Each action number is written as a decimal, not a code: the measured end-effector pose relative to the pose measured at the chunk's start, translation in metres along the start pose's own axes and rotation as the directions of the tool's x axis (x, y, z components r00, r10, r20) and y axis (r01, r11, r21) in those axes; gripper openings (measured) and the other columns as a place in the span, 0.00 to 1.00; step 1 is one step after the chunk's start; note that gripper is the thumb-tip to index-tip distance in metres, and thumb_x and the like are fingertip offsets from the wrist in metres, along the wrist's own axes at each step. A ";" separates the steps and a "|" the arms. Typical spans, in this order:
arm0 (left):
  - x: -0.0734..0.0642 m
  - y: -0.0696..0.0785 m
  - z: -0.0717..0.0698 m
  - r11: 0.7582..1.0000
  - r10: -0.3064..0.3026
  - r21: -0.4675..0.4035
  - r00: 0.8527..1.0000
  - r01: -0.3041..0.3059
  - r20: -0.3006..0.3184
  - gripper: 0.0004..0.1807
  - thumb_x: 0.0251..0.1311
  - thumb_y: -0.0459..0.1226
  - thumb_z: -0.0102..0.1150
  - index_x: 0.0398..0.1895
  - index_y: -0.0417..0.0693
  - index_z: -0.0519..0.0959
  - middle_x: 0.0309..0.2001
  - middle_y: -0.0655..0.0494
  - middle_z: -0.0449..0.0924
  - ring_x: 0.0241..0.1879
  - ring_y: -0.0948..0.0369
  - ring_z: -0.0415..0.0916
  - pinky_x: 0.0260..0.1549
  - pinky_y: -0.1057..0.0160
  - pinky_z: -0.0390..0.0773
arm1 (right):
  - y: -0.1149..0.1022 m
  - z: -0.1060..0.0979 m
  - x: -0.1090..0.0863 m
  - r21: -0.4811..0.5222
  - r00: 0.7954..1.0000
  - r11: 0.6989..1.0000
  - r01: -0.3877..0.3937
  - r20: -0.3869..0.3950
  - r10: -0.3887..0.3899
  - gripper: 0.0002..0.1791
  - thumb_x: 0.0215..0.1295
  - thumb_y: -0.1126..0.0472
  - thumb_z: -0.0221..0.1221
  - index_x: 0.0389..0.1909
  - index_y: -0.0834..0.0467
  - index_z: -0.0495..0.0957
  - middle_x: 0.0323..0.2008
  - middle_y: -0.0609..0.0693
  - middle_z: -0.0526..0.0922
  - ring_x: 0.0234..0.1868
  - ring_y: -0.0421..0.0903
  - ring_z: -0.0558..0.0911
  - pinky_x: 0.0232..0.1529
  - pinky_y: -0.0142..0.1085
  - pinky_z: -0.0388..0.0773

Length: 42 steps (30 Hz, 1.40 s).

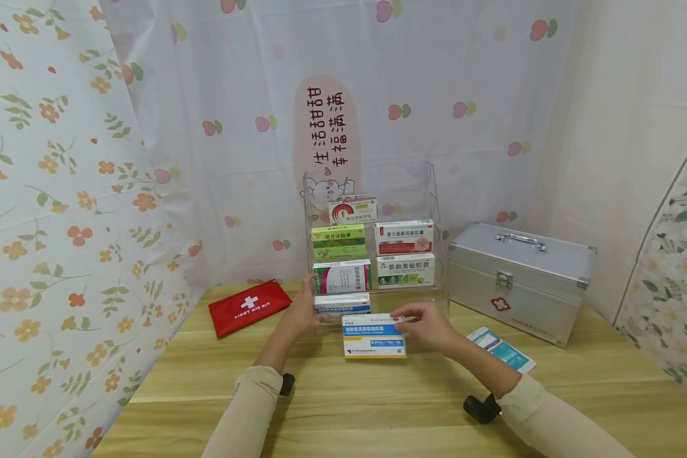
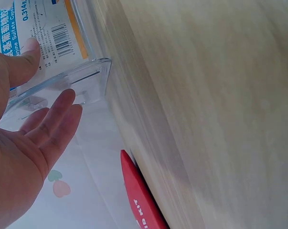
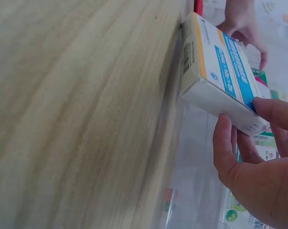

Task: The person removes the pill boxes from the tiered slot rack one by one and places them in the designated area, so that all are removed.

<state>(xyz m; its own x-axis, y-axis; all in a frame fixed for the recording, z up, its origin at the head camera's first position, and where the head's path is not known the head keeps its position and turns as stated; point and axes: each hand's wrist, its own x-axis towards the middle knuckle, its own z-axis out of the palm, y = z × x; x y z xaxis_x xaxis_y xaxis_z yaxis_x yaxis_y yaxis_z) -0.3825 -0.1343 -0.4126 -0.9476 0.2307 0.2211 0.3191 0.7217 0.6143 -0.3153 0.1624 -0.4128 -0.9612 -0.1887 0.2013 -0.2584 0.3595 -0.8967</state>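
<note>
My right hand (image 1: 429, 327) pinches a white, blue and yellow medicine box (image 1: 374, 343) near its upper right corner. The box is in front of the bottom tier of a clear acrylic rack (image 1: 434, 191). At the rack's lower left side is my left hand (image 1: 305, 308), its thumb on the face of a similar medicine box (image 2: 48, 47) in the bottom tier. The other fingers (image 2: 62, 129) spread loosely outside the rack's clear side wall. Upper tiers hold a green box (image 1: 338, 245), a red and white box (image 1: 404, 240) and several others.
A red first aid pouch (image 1: 249, 308) lies to the left on the wooden table (image 1: 378, 407). At the right stands a silver metal case (image 1: 515, 286) with a handle, and a blue and white packet (image 1: 500, 350) lies in front of it. Patterned curtains hang behind.
</note>
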 end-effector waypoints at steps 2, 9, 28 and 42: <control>0.000 0.000 0.000 1.000 -0.011 -0.004 1.000 0.011 0.007 0.57 0.52 0.32 0.74 0.74 0.62 0.40 0.68 0.40 0.61 0.63 0.44 0.67 0.63 0.41 0.69 | 0.004 0.003 0.004 0.006 1.000 1.000 -0.006 0.002 0.006 0.11 0.61 0.70 0.66 0.44 0.65 0.85 0.49 0.61 0.84 0.39 0.49 0.86 0.36 0.44 0.86; -0.003 -0.003 0.004 1.000 -0.007 -0.023 1.000 0.007 0.020 0.58 0.51 0.33 0.75 0.74 0.61 0.41 0.69 0.41 0.61 0.65 0.45 0.66 0.63 0.42 0.69 | 0.016 0.012 0.010 -0.069 1.000 0.997 -0.030 0.006 0.030 0.16 0.53 0.74 0.69 0.45 0.63 0.86 0.51 0.61 0.83 0.44 0.54 0.85 0.43 0.44 0.85; 0.001 -0.005 0.003 1.000 -0.021 -0.001 1.000 0.021 -0.002 0.59 0.51 0.34 0.75 0.75 0.65 0.41 0.67 0.44 0.64 0.62 0.48 0.69 0.60 0.43 0.72 | 0.010 0.028 0.014 -0.140 0.997 0.989 -0.054 0.038 0.060 0.20 0.54 0.69 0.71 0.47 0.63 0.77 0.39 0.54 0.83 0.39 0.47 0.81 0.37 0.38 0.80; 0.002 -0.002 0.000 0.999 -0.043 -0.008 0.999 0.043 0.020 0.59 0.52 0.34 0.75 0.75 0.63 0.40 0.68 0.44 0.63 0.65 0.47 0.65 0.62 0.43 0.71 | 0.011 0.030 0.016 -0.017 0.987 0.998 -0.067 0.148 0.069 0.22 0.60 0.71 0.65 0.55 0.64 0.75 0.41 0.62 0.81 0.32 0.47 0.81 0.25 0.41 0.82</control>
<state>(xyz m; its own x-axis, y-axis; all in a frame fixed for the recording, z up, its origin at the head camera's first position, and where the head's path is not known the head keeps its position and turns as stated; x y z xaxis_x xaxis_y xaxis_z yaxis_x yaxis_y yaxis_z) -0.3847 -0.1355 -0.4134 -0.9605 0.2131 0.1793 0.2784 0.7254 0.6295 -0.3306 0.1360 -0.4318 -0.9518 -0.2964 0.0787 -0.1949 0.3865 -0.9015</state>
